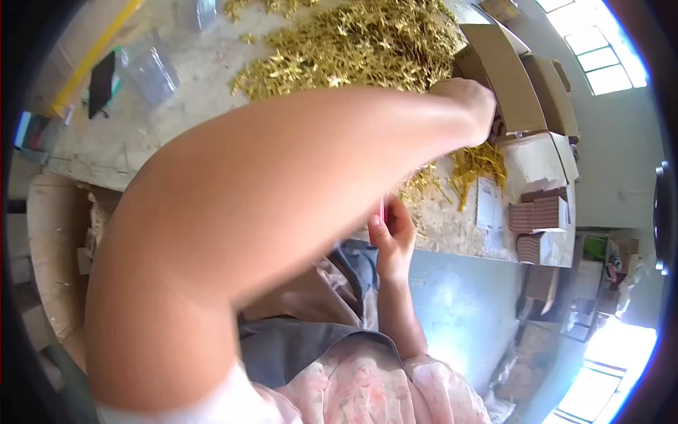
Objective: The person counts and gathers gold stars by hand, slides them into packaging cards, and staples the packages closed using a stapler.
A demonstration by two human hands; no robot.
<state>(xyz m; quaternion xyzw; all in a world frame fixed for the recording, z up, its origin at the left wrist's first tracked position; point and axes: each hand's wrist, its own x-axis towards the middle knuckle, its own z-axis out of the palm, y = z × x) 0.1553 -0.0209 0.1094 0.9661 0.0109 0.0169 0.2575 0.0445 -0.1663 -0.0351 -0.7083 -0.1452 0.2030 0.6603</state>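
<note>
My left arm stretches across the view to the right. My left hand point(466, 106) is at the cardboard box point(503, 74), knuckles up and wrist bent. Its fingers are turned away, so any item in them is hidden. Below that forearm, near the table's front edge, my right hand point(394, 237) is closed, thumb against fingers. It holds a thin pink-and-white piece point(383, 208), mostly hidden by the hand and the forearm. Gold strands point(477, 169) lie on the table below the box. Behind my arm spreads a large heap of gold star-like pieces point(353, 49).
Pink-striped stacks point(538, 214) stand at the table's right end, near a printed paper sheet point(489, 203). At the back left are a clear plastic container point(150, 74) and a dark flat object point(102, 83). An open carton point(56, 247) stands at the left.
</note>
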